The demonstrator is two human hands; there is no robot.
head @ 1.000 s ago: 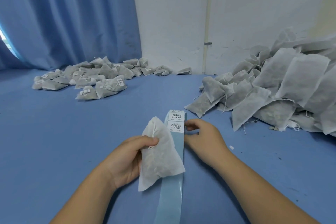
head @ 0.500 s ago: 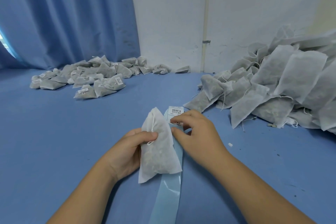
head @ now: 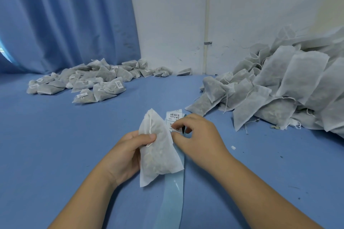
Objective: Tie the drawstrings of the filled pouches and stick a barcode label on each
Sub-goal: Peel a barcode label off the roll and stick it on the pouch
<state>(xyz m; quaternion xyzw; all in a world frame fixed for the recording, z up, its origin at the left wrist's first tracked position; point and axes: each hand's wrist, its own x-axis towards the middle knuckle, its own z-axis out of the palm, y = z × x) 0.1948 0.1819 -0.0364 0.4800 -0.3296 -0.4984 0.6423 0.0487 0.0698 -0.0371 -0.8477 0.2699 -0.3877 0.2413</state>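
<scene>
a person's left hand (head: 128, 154) grips a filled white pouch (head: 158, 158) mid-worktop (head: 55, 154), toward the near edge, thumb pressed across the front by the drawstring (head: 150, 126), fingers curled behind. the pouch stands tilted, neck up, its lower end over a pale blue backing strip (head: 173, 202) that runs to the near edge. just beside it the right hand (head: 201, 139), fingers curled, pinches a barcode label (head: 174, 127) btwn thumb & forefinger at the strip's far end; whether the label is lifted off the strip can't be told. a second label (head: 174, 115) lies on the strip just beyond. at the far left corner lies a heap of labelled pouches (head: 83, 83) below a blue curtain (head: 65, 15); at the right edge a bigger pile of pouches (head: 279, 89) w/ loose strings leans vs. a white wall (head: 260, 5). a small white scrap (head: 233, 147) lies just r. of the right hand.
</scene>
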